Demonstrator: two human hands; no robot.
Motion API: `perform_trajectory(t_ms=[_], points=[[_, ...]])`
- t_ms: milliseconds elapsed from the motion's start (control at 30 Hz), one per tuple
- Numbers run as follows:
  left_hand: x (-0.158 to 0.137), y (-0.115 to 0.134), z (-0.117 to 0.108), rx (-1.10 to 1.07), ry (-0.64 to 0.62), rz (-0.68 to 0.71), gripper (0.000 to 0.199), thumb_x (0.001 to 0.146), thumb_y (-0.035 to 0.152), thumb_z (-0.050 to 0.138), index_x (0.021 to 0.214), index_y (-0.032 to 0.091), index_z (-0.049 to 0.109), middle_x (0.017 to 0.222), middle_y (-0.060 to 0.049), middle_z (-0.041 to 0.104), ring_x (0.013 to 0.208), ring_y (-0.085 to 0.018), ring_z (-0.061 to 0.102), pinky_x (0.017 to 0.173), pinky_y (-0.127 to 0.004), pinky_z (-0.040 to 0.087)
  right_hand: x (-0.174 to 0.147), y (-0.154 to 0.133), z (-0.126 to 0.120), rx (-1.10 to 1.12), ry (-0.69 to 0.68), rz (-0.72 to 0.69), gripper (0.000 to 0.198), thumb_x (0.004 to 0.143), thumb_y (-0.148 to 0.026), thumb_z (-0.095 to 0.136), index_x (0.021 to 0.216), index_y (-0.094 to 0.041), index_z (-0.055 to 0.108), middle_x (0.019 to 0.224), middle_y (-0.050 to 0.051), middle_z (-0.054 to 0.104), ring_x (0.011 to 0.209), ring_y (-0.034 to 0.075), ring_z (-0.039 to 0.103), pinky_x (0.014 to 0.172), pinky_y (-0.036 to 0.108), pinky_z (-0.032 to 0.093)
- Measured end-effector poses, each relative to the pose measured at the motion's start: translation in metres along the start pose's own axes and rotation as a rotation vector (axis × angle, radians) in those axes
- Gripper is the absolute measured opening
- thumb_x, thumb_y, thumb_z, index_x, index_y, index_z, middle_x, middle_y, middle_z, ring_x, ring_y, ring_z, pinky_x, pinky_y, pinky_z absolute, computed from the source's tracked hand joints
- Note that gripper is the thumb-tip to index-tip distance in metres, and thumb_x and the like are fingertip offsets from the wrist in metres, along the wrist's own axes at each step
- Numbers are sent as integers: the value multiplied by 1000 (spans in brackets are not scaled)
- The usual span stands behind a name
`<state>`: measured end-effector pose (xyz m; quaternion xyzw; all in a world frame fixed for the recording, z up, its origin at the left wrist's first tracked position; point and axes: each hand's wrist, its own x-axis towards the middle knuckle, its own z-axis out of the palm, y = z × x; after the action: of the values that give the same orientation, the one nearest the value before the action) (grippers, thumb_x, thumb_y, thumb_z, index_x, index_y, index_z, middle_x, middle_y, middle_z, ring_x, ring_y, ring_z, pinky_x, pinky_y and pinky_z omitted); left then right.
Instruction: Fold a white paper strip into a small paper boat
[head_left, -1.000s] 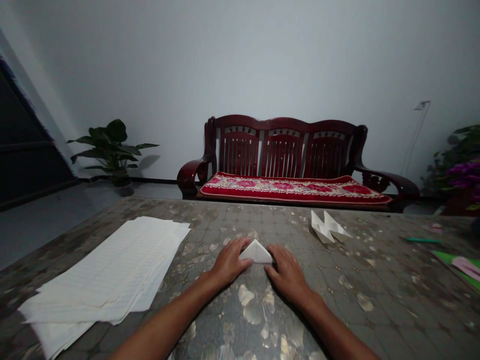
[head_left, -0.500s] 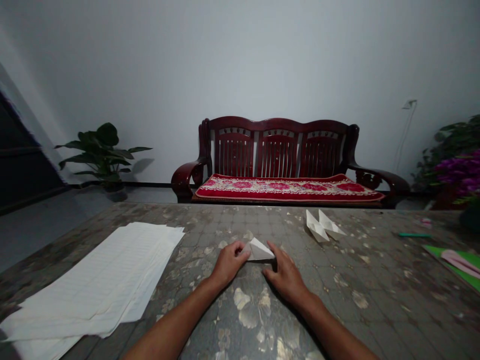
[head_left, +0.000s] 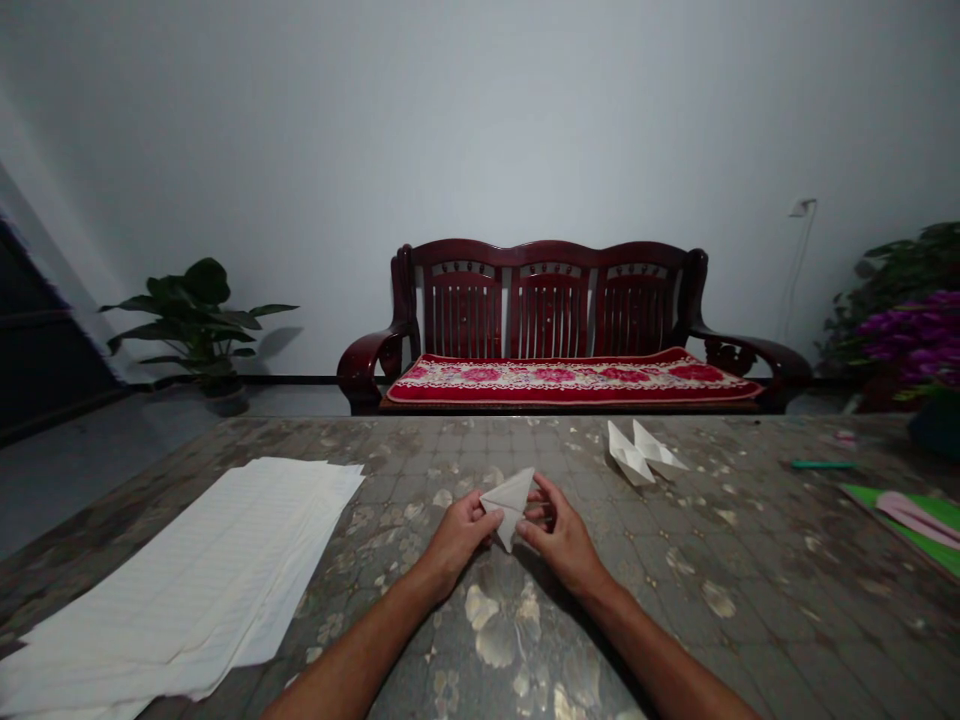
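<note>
A small piece of folded white paper [head_left: 511, 500] is held up between my hands over the middle of the table, one point towards the far side and another towards me. My left hand [head_left: 459, 535] pinches its left corner, thumb on the near face. My right hand [head_left: 559, 530] grips the right edge between thumb and fingers; some of those fingertips are behind the paper. Beyond my right hand stands a folded paper boat shape [head_left: 631, 460] with two raised peaks, beside or joined to a second such part [head_left: 657, 452].
A stack of written paper sheets [head_left: 187, 570] lies on the patterned table [head_left: 420, 660] at left. At right are a green pen [head_left: 823, 464], a green sheet [head_left: 926, 535] with a pink strip [head_left: 919, 518], and purple flowers [head_left: 915, 335]. A wooden bench [head_left: 551, 300] stands behind.
The folded paper has turned from lying sideways to pointing up and down. My right hand has closed on its right edge; my left hand keeps its hold. The view has shifted slightly.
</note>
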<state>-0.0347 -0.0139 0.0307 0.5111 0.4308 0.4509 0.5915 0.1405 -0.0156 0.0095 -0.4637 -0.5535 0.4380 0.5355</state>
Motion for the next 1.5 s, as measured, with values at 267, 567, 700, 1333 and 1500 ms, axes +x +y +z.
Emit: perform_trajectory(t_ms=[267,567,700,1333,1500], points=[[-2,0,1,-52,-116,17,56,71,50,76,109,12,60,81,-2,66,67,-11,57,62,-21,40,-7,-15,0,92,-88,-3,54,80,-40,64,130,-20,59,119,11,68,94,24,66,83,38,54],[1,-7,7,5,-89,48,69,79,47,68,136,16,47,87,-2,65,68,-12,56,59,-21,40,-17,-20,9,151,-201,29,50,86,-43,59,131,-20,59,92,4,70,67,17,62,54,26,52],[3,-9,4,89,-65,53,61,86,54,58,132,14,53,74,2,60,56,-9,45,51,-19,30,-17,-22,11,168,-196,36,46,88,-45,57,126,-20,62,84,2,70,63,16,62,52,25,51],[-7,-6,17,825,108,400,47,88,15,50,134,24,56,116,-8,57,98,-19,61,93,-34,51,-14,-10,7,-213,-153,-113,41,92,-32,46,127,-21,65,85,3,73,68,19,67,65,31,56],[-11,-9,20,782,109,347,49,90,25,54,139,24,51,126,-10,55,112,-23,58,101,-40,47,-14,-14,3,-344,-149,-232,41,90,-25,44,125,-21,66,101,6,76,87,22,71,79,32,55]])
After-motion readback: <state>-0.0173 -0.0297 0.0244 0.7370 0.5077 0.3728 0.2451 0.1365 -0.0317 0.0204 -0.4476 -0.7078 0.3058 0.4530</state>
